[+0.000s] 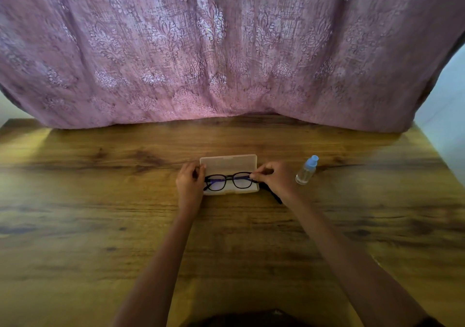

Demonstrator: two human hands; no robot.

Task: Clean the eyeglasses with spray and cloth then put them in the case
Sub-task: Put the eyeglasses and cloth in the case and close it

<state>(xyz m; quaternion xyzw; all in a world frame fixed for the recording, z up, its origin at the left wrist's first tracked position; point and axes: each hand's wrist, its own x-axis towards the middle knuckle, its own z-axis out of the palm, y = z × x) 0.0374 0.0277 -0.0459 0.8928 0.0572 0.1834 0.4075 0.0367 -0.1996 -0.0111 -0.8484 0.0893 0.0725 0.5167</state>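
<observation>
Dark-framed eyeglasses [229, 181] lie folded over the open tray of a pale translucent case [230, 164], whose lid is tilted back behind them. My left hand [190, 184] grips the left end of the frame at the case's edge. At the other end, my right hand [275, 179] pinches the frame's right corner with finger and thumb. A dark cloth [273, 194] pokes out from under my right hand, mostly hidden. A small clear spray bottle [307, 170] with a blue cap stands just right of my right hand.
Everything rests on a wooden table [100, 213]. A pink patterned curtain [226, 49] hangs along the table's far edge. The table's right edge runs diagonally past the bottle.
</observation>
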